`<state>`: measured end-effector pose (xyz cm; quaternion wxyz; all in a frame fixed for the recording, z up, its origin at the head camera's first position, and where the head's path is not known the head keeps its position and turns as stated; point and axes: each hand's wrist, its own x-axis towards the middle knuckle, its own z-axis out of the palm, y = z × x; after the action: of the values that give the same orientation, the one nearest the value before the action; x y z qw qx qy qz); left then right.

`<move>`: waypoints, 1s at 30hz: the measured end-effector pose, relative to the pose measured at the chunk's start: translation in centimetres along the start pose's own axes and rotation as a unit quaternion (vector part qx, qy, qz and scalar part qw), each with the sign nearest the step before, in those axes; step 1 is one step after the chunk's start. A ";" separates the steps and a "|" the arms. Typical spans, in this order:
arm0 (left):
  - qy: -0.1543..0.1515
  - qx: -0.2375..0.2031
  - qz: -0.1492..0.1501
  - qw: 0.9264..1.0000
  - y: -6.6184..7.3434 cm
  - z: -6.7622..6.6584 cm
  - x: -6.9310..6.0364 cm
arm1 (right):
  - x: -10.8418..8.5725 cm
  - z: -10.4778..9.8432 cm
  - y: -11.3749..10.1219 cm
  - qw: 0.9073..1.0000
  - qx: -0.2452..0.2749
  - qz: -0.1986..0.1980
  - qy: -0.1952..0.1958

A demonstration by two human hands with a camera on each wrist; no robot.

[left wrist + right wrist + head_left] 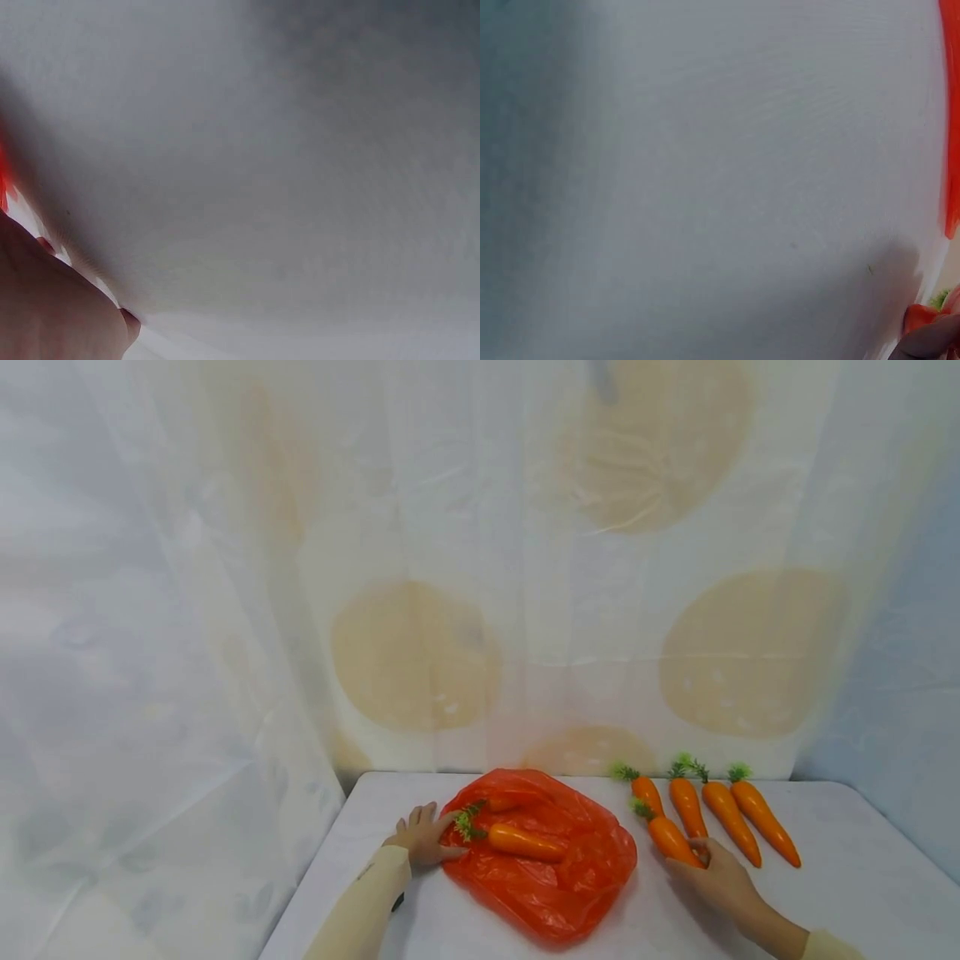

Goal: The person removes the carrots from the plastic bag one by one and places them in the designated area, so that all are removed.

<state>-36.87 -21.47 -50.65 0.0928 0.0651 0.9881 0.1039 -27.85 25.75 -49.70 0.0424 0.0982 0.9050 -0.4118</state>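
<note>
In the head view my right hand (716, 877) grips an orange toy carrot (670, 839) with a green leafy top, fingers and thumb around its narrow end. A red plastic bag (555, 910) lies spread on the table to the left. One carrot (525, 843) rests on the bag, leaves pointing left. Behind it a second carrot (504, 802) shows dimly; whether film covers it I cannot tell. My left hand (423, 837) rests at the bag's left edge with fingers spread, close to the leaves. The left wrist view catches only part of the left hand (56, 307).
Several more carrots (723, 814) lie side by side at the back right of the white table (847, 852). A pale curtain with tan circles (416, 656) hangs behind the table. A small dark object (397, 902) lies beside the left sleeve.
</note>
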 end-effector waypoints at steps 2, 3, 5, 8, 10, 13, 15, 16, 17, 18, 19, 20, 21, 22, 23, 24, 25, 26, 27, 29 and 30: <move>-0.002 -0.002 -0.003 1.000 0.0 0.1 0.1 | 0.0 0.1 0.0 1.000 0.003 -0.002 0.001; -0.002 -0.003 -0.005 1.000 0.0 0.2 0.1 | 0.0 0.1 0.0 1.000 0.005 -0.001 0.002; -0.002 -0.004 -0.006 1.000 0.0 0.4 0.2 | -0.1 0.2 0.1 1.000 0.006 -0.001 0.004; 0.001 -0.005 -0.007 1.000 -0.1 0.6 0.2 | -0.2 0.2 0.2 1.000 0.012 0.004 0.005; -0.001 -0.004 -0.009 1.000 -0.1 0.6 0.1 | -0.3 0.1 0.2 1.000 0.015 0.012 0.005; 0.000 -0.007 -0.010 1.000 0.0 0.5 0.0 | -0.4 -0.2 0.2 0.999 0.027 0.024 0.006; -0.002 -0.010 -0.010 1.000 0.1 0.3 0.0 | -0.5 -0.4 0.4 0.999 0.032 0.033 0.009; -0.001 -0.012 -0.010 1.000 0.1 0.2 0.0 | -0.6 -0.6 0.5 0.999 0.035 0.035 0.009; -0.001 -0.013 -0.010 1.000 0.1 0.2 -0.1 | -0.6 -0.6 0.7 0.999 0.035 0.035 0.011; -0.001 -0.013 -0.012 1.000 0.1 0.1 -0.1 | -0.6 -0.7 0.8 0.999 0.037 0.035 0.010; -0.001 -0.012 -0.013 1.000 0.0 0.1 -0.2 | -0.6 -0.7 1.0 0.999 0.038 0.036 0.010; 0.000 -0.011 -0.012 1.000 0.0 0.1 -0.2 | -0.6 -0.7 1.1 0.999 0.038 0.037 0.009; 0.000 -0.010 -0.012 1.000 -0.1 0.1 -0.2 | -0.6 -0.6 1.1 0.999 0.038 0.037 0.009; 0.001 -0.011 -0.010 1.000 -0.2 0.1 -0.2 | -0.6 -0.5 1.2 0.999 0.037 0.036 0.009; 0.001 -0.011 -0.008 1.000 -0.3 0.1 -0.2 | -0.7 -0.5 1.2 0.999 0.037 0.037 0.010; 0.002 -0.012 -0.006 1.000 -0.3 0.1 -0.1 | -0.6 -0.4 1.2 0.998 0.038 0.038 0.010; -0.001 -0.012 -0.004 1.000 -0.3 0.1 -0.1 | -0.6 -0.3 1.2 0.998 0.038 0.040 0.012; -0.002 -0.014 -0.003 1.000 -0.4 0.2 0.0 | -0.6 -0.3 1.1 0.998 0.036 0.042 0.012; -0.003 -0.016 -0.002 1.000 -0.4 0.2 0.1 | -0.6 -0.2 1.2 0.998 0.035 0.043 0.013; -0.004 -0.015 -0.002 1.000 -0.4 0.3 0.2 | -0.5 -0.1 1.4 0.998 0.030 0.044 0.011; -0.005 -0.014 -0.003 1.000 -0.3 0.3 0.2 | -0.4 -0.1 1.5 0.999 0.027 0.045 0.009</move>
<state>-37.01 -21.73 -51.02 0.0991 0.0618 0.9862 0.1170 -27.16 26.68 -50.68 0.0500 0.1438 0.8887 -0.4324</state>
